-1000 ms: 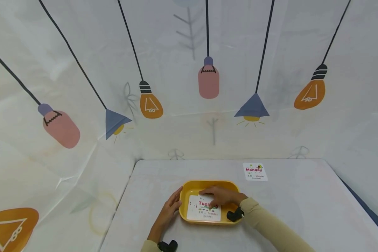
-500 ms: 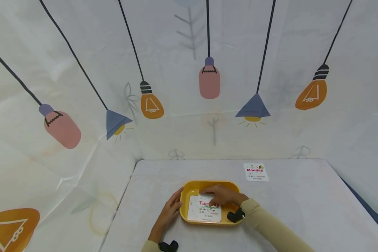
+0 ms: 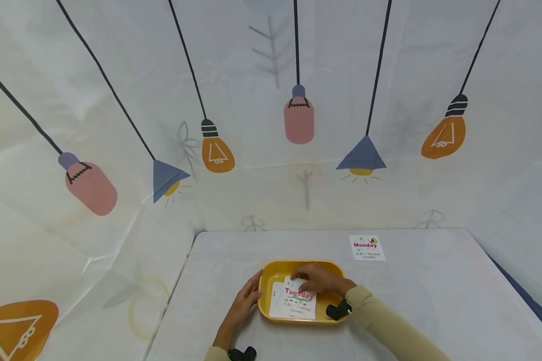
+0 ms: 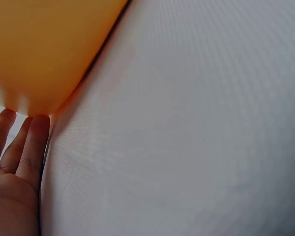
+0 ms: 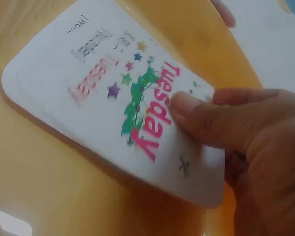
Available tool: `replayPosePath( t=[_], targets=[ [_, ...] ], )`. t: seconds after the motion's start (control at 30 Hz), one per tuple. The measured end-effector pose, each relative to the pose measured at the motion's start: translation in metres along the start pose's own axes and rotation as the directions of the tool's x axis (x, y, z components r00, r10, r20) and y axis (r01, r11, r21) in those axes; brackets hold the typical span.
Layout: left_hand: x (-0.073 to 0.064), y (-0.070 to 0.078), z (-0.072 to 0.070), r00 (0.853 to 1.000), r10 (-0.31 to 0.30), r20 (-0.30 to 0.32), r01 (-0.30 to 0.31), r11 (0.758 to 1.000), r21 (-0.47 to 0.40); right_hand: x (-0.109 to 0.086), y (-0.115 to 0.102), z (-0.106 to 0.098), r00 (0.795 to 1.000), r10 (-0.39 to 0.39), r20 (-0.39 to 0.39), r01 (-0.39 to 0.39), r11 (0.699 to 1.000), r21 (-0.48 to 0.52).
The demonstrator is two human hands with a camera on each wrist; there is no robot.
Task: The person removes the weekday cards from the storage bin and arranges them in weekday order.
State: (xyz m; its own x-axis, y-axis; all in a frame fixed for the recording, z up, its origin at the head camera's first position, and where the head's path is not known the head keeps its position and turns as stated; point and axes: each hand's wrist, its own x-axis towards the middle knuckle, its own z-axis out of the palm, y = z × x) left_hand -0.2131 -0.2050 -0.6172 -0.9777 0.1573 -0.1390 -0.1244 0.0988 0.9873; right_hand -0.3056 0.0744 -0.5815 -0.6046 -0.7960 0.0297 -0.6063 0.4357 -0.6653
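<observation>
A yellow tray (image 3: 276, 271) lies on the white tabletop, with several white printed cards (image 3: 276, 301) in its left half. My right hand (image 3: 322, 280) reaches into it and pinches the Tuesday card (image 3: 300, 301) by its upper edge. The right wrist view shows the thumb (image 5: 187, 105) on the face of that card (image 5: 113, 110), its top edge lifted and tilted; the other fingers are mostly hidden behind it. My left hand (image 3: 244, 303) touches the tray's left side with fairly straight fingers (image 4: 34, 142), seen against the yellow wall (image 4: 44, 54) in the left wrist view.
A Monday card (image 3: 367, 247) lies face up on the table (image 3: 415, 301), behind and right of the tray. A white sheet (image 3: 262, 195) printed with hanging lamps stands behind the table and along its left side.
My right fingers have curled around the top of the Tuesday card, and it has lifted and tilted slightly. The left hand has stayed at the tray's side.
</observation>
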Motion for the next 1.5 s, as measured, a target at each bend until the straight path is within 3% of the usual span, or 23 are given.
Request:
replayPosePath(
  t=[0.27,0.67,0.77,0.9,1.0,1.07,1.33,1.5],
  targets=[
    [0.001,-0.001,0.001,1.000,0.004,0.000,-0.004,1.000,0.000,-0.002,0.007,-0.004,0.999,0.031,-0.036,-0.024,0.983,0.181],
    [0.001,-0.002,-0.001,1.000,0.004,0.007,-0.004,1.000,-0.007,-0.015,-0.005,-0.017,0.988,0.152,0.040,-0.157,0.960,0.230],
    [0.000,-0.001,-0.001,1.000,0.010,0.008,-0.010,1.000,-0.004,-0.020,-0.005,-0.020,0.984,0.177,0.009,-0.175,0.960,0.221],
    [-0.001,-0.001,0.000,1.000,0.018,0.005,-0.018,1.000,0.003,-0.025,0.000,-0.023,0.982,0.178,-0.056,-0.155,0.944,0.290],
    [-0.001,-0.002,0.001,1.000,0.031,0.005,-0.031,1.000,0.003,-0.029,0.003,-0.026,0.979,0.181,-0.092,-0.127,0.900,0.417],
    [-0.001,-0.003,0.000,1.000,0.028,0.005,-0.028,1.000,-0.011,-0.033,0.003,-0.029,0.972,0.201,-0.121,-0.124,0.878,0.462],
    [0.000,-0.002,0.000,1.000,0.029,0.011,-0.029,1.000,-0.005,-0.047,0.009,-0.034,0.939,0.301,-0.163,-0.124,0.743,0.658],
    [-0.001,-0.001,0.000,0.999,0.037,0.020,-0.037,0.999,0.004,-0.057,0.012,-0.036,0.920,0.329,-0.211,-0.095,0.711,0.696]
  ],
)
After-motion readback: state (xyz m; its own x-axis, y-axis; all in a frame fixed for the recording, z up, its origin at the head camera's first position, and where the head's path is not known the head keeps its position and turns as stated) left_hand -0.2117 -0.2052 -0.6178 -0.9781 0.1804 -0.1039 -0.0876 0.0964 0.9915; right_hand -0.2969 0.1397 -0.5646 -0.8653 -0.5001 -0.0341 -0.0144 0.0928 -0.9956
